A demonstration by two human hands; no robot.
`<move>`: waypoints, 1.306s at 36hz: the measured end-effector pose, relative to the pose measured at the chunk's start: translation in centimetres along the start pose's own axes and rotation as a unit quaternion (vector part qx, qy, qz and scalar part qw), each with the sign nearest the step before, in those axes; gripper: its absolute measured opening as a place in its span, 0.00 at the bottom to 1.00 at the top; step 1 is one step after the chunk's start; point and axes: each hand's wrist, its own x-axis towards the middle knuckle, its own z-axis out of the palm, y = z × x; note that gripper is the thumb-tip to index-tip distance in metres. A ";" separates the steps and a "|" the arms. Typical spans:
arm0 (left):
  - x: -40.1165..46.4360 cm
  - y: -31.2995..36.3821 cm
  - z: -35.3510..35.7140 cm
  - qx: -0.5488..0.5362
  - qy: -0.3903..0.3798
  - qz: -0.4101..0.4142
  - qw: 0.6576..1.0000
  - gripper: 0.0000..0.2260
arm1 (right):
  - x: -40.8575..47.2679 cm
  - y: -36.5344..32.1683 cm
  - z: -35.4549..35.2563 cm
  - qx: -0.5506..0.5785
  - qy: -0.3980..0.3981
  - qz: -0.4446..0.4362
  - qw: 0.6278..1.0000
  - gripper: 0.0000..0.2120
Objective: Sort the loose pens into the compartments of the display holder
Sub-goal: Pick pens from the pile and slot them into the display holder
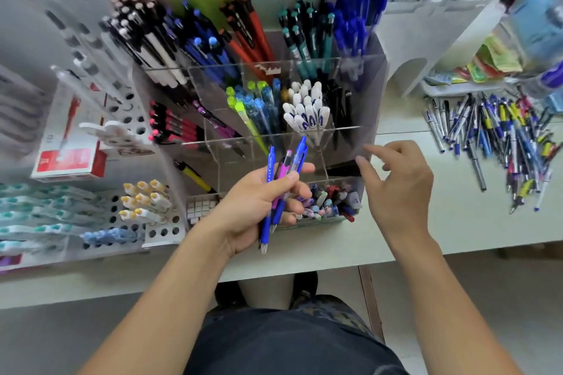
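Observation:
A clear tiered display holder (370,91) stands at the middle of the table, its compartments filled with pens sorted by colour. My left hand (256,204) grips a small bunch of pens (281,179), blue and purple, in front of the holder's lower tier, clicker ends pointing up. My right hand (399,186) hovers just right of the bunch, fingers loosely curled and holding nothing, beside the holder's right wall. A heap of loose pens (499,143) lies on the table at the far right.
A low clear tray of erasers and small items (329,201) sits in front of the holder. White perforated racks (134,119) with markers and a red box (70,161) stand to the left. A white stand (426,39) and packets fill the back right. The table edge (304,265) runs below my hands.

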 end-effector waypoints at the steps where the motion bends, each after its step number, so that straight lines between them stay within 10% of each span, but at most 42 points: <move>1: -0.1 0.0 -0.2 0.012 0.009 0.005 1.000 0.11 | 0.1 -1.3 -0.3 0.024 0.010 0.000 1.000 0.07; 9: -1.8 0.6 -1.7 0.081 0.012 0.019 0.996 0.14 | 0.5 -9.8 1.6 0.406 -0.241 0.198 0.859 0.03; 23: -4.9 1.2 -4.5 0.323 0.176 0.092 0.926 0.17 | 1.7 -14.6 1.2 0.357 -0.147 0.000 0.922 0.09; 28: -5.2 2.2 -4.7 0.341 0.233 0.150 0.899 0.16 | 2.5 -15.5 1.8 0.319 -0.294 0.001 0.901 0.02; 37: -4.7 5.7 -3.2 0.329 0.169 0.143 0.918 0.15 | 3.0 -16.1 1.4 0.414 -0.334 0.005 0.847 0.03; 47: -2.6 6.3 -0.1 0.369 0.108 0.124 0.915 0.17 | 3.4 -13.5 -1.2 0.355 -0.270 -0.017 0.895 0.02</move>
